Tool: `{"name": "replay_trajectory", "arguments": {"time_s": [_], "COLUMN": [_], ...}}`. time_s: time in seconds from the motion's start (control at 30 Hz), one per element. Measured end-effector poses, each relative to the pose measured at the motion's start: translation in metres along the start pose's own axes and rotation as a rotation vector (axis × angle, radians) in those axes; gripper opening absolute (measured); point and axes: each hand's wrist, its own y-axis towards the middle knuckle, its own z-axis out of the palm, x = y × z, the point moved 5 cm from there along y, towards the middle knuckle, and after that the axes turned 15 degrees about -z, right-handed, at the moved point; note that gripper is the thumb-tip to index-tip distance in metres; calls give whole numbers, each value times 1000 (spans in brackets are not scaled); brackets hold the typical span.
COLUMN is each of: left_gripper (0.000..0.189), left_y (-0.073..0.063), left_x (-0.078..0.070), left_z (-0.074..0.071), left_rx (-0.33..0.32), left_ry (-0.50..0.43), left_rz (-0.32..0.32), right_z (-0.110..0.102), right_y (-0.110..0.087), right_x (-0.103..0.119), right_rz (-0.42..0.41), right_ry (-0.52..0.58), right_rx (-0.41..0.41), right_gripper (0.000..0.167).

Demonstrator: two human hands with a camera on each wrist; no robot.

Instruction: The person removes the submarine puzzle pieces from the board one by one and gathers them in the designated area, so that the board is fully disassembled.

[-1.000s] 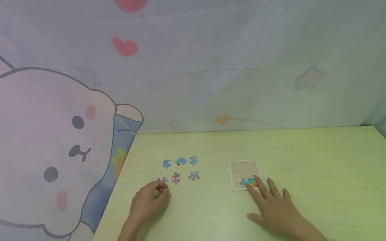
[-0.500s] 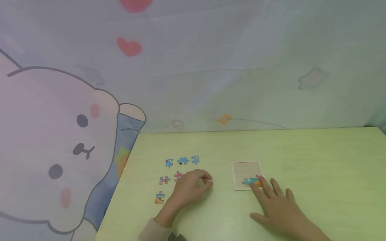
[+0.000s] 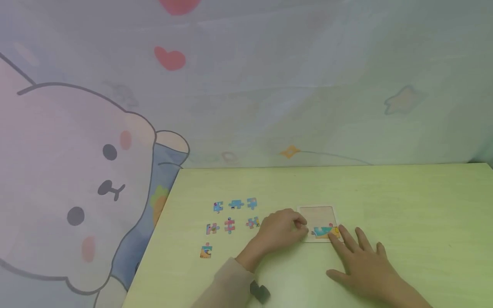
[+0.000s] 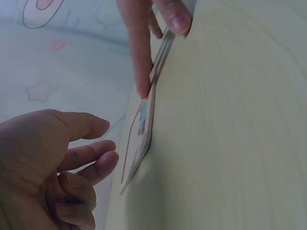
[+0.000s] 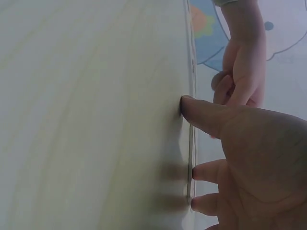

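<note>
In the head view my left hand (image 3: 283,231) hovers at the left edge of a square puzzle tray (image 3: 316,206). The left wrist view shows its thumb (image 4: 88,125) apart from the loosely curled fingers, nothing between them. Joined teal-and-orange jigsaw pieces (image 3: 322,232) lie along the tray's near edge. My right hand (image 3: 363,269) has its fingers spread; the index fingertip rests on those pieces, and other fingers lie by the tray's right side. In the right wrist view the right thumb (image 5: 206,115) reaches down to the tabletop.
Several loose jigsaw pieces (image 3: 229,225) lie at the left of the pale table (image 3: 404,205), with a beach-coloured piece (image 3: 206,251) nearest the front. Behind the table hangs a printed curtain (image 3: 246,85) with a cartoon animal (image 3: 88,184).
My left hand has travelled right, from beside the beach-coloured piece, over the loose pieces, to the tray's left edge. The right hand keeps its place on the tray.
</note>
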Motion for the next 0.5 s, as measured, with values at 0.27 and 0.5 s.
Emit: {"name": "replay_trajectory", "arguments": {"time_s": [0.27,0.5], "left_gripper": [21,18], "left_y": [11,14], "left_x": [-13,-15], "left_z": [23,30], "left_rx": [20,11], "left_ry": [97,113], "left_rz": [-9,-32], "right_z": [0,2], "right_y": [0,0], "right_x": [1,2], "right_rz": [-6,2], "right_ry": [22,23], "right_rx": [-3,-7], "right_gripper": [91,90]}}
